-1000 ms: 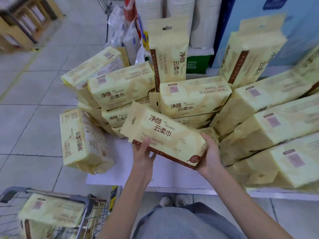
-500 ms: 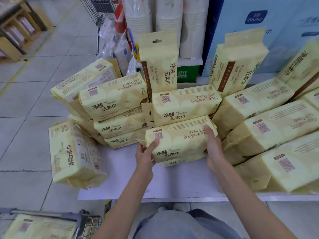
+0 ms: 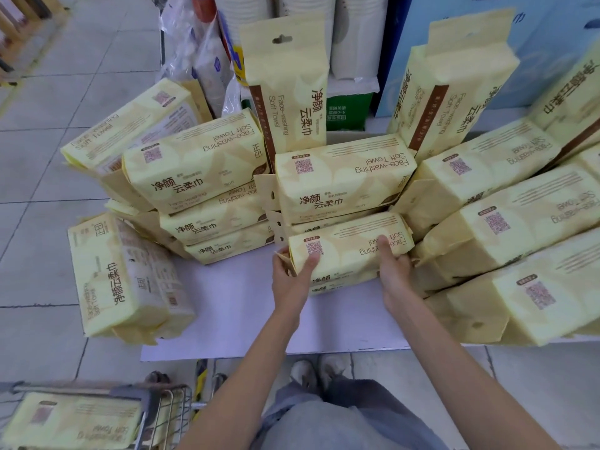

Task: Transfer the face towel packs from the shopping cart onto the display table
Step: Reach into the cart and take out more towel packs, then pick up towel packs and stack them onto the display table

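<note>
Both arms reach forward, the left grip (image 3: 290, 282) and right grip (image 3: 394, 271) clasping the ends of a face towel pack (image 3: 349, 251), thumbs on top, mid-table (image 3: 233, 306) among stacked packs.

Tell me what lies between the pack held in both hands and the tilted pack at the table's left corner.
In the head view, only bare table top lies between the held pack and the tilted pack.
</note>
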`<state>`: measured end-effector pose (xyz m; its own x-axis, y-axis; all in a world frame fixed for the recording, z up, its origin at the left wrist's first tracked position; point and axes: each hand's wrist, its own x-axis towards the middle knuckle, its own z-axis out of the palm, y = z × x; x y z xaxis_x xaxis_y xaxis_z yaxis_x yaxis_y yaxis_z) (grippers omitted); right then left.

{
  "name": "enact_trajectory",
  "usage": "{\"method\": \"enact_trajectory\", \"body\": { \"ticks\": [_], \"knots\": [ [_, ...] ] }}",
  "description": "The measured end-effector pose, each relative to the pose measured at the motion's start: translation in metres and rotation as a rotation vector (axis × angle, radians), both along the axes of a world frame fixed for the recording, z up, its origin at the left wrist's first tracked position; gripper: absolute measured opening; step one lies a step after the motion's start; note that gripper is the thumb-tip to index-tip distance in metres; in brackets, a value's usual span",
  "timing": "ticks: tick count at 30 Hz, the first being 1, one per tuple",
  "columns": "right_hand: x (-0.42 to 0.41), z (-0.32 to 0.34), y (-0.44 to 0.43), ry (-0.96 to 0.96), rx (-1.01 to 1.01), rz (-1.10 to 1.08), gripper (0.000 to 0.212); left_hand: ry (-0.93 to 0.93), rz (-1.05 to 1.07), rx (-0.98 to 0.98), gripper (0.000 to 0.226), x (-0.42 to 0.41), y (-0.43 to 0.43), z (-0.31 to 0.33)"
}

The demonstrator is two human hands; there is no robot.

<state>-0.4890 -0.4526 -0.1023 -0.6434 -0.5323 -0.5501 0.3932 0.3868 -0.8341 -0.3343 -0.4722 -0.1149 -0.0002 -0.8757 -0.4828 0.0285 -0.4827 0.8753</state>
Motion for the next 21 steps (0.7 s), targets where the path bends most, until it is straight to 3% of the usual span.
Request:
{"method": "enact_trajectory", "body": {
  "ticks": [3, 6, 8, 12, 16, 21],
  "knots": [
    [-0.003, -0.002, -0.001, -0.043, 0.066, 0.005, 0.048, 0.026, -0.011, 0.043, 0.046, 0.002, -0.002, 0.0],
    [0.001, 0.003, 0.005, -0.136, 0.103, 0.024, 0.054, -0.059, -0.031, 0.081, 0.081, 0.008, -0.003, 0.002],
    [0.009, 0.011, 0.015, -0.221, 0.076, 0.052, 0.053, -0.124, -0.039, 0.1, 0.092, 0.015, 0.0, 0.003],
    [0.03, 0.021, 0.047, -0.277, 0.05, 0.245, 0.054, -0.15, -0.134, 0.125, 0.076, 0.042, 0.023, 0.004],
    [0.041, 0.012, 0.075, 0.097, 0.1, 0.594, 0.037, -0.281, -0.284, 0.125, 0.055, 0.066, 0.065, -0.001],
    [0.034, -0.005, 0.104, 0.372, 0.109, 1.036, 0.045, -0.339, -0.203, 0.099, 0.048, 0.075, 0.124, -0.005]
  ]
}}
